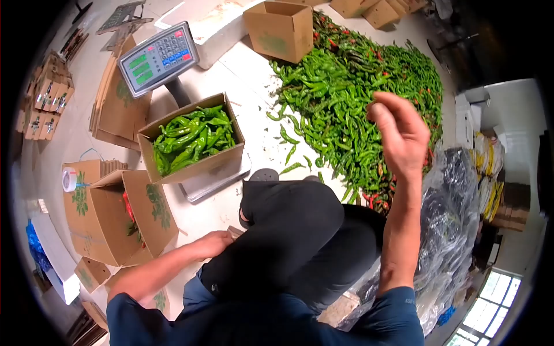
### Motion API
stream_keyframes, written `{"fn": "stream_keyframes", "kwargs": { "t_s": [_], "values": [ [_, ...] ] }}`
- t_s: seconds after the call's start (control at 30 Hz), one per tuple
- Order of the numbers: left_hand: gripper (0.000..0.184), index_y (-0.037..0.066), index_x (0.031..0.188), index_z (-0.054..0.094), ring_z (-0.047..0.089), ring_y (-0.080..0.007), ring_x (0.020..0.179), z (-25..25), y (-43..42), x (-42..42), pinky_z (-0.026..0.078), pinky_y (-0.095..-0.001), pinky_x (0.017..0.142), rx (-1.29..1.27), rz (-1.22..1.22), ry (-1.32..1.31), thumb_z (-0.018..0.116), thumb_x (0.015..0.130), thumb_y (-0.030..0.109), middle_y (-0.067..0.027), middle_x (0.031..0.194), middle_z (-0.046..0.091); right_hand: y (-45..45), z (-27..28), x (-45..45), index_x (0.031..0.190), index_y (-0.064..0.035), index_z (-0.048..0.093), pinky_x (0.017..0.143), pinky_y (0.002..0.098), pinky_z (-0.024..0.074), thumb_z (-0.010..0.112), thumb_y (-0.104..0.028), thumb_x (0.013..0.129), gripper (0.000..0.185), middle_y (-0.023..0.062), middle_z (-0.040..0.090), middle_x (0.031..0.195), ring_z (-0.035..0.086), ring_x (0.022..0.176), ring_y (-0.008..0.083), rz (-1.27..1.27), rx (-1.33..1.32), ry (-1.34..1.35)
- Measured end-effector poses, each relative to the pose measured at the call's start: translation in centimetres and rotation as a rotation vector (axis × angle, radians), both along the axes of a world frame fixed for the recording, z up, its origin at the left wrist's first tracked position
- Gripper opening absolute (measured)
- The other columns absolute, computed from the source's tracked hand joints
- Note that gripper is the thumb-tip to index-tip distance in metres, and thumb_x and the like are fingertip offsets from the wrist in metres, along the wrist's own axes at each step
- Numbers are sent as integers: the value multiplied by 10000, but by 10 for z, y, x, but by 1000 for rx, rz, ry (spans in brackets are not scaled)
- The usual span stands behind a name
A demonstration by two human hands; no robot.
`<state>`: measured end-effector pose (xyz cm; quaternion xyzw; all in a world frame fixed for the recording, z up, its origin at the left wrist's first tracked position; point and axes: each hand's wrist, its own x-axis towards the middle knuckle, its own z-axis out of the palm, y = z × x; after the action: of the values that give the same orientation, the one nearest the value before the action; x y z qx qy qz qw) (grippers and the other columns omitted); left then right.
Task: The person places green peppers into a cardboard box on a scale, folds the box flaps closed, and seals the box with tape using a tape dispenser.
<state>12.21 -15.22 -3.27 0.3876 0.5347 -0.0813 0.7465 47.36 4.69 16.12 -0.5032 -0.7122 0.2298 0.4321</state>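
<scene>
Over peppers (340, 106) heaped on the floor (231, 75), the right hand (404, 135) hangs, grip half-curled, seemingly empty; I cannot tell the grip of the left hand (213, 243). A light touch should avoid bruising.

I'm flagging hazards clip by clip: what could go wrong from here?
Red peppers lie among the green ones in the pile beneath the raised right hand, so one might be picked up by mistake. The box on the scale is well filled with green peppers; a knock could spill some. Loose peppers lie on the floor near a shoe and might get crushed.
</scene>
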Motion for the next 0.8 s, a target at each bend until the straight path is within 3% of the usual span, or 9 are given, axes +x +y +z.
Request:
{"fn": "stream_keyframes", "kwargs": {
  "t_s": [0.13, 0.23, 0.33, 0.47, 0.53, 0.57, 0.67, 0.77, 0.8],
  "values": [
    [329, -27, 1104, 692, 635, -228, 1087, 42, 27, 11, 470, -330, 987, 96, 8, -175, 497, 1001, 217, -140, 1125, 710, 3, 14, -2, 1153, 35, 690, 769, 242, 546, 665, -11, 983, 178, 48, 723, 947, 673, 844, 101, 9, 124, 154],
    [220, 44, 1022, 674, 546, -107, 836, 37, 24, 8, 455, -270, 756, 112, 42, -186, 531, 1000, 209, -4, 897, 626, 18, -18, 14, 1131, 23, 702, 713, 226, 526, 682, -48, 982, 166, 26, 713, 901, 648, 792, 78, -76, -24, 162],
    [276, 37, 1047, 691, 563, -115, 816, -38, -19, -9, 472, -282, 729, 182, -238, 144, 561, 974, 269, -12, 866, 625, 31, -67, 41, 1097, -6, 724, 691, 221, 512, 691, -88, 978, 148, -5, 703, 866, 618, 767, 57, -109, -174, 144],
    [298, 97, 1104, 699, 544, -111, 725, 25, 15, 16, 350, -317, 443, -175, -20, 70, 560, 937, 302, -34, 860, 627, 37, -119, 65, 1134, 19, 712, 725, 289, 542, 669, -178, 971, 259, 72, 732, 882, 656, 775, 122, -108, -411, -85],
    [292, 109, 1107, 696, 533, -109, 726, 57, 33, 27, 316, -311, 437, -95, 70, -33, 538, 957, 304, -36, 876, 626, 41, -137, 70, 1168, 8, 710, 819, 340, 567, 679, -195, 954, 297, 152, 763, 1030, 728, 888, 231, -67, -395, -278],
    [303, 92, 1097, 697, 552, -119, 753, 69, 36, 29, 382, -314, 480, -24, 67, -64, 528, 971, 311, -37, 887, 631, 41, -146, 72, 1182, 5, 708, 854, 358, 571, 684, -205, 949, 315, 174, 762, 1077, 741, 935, 265, -49, -398, -343],
    [365, -3, 1158, 711, 643, -235, 1110, 47, 24, 19, 487, -322, 979, 89, 35, -118, 512, 984, 248, -172, 1165, 710, 41, -156, 73, 1198, 9, 702, 889, 370, 571, 688, -215, 949, 336, 187, 757, 1095, 739, 977, 289, -2, -475, -360],
    [387, -31, 1169, 700, 654, -277, 1113, -2, -5, 11, 494, -341, 981, 228, -261, 137, 497, 993, 248, -188, 1151, 709, 39, -157, 75, 1198, 10, 703, 898, 369, 569, 679, -221, 951, 339, 190, 756, 1098, 738, 985, 282, -1, -513, -346],
    [347, -31, 1062, 709, 682, -277, 1051, -3, -9, 14, 518, -352, 953, 145, -88, 120, 497, 987, 234, -172, 1056, 718, 39, -159, 78, 1197, 9, 704, 898, 366, 568, 676, -222, 951, 340, 189, 757, 1098, 737, 984, 279, -9, -530, -342]
  ]
}}
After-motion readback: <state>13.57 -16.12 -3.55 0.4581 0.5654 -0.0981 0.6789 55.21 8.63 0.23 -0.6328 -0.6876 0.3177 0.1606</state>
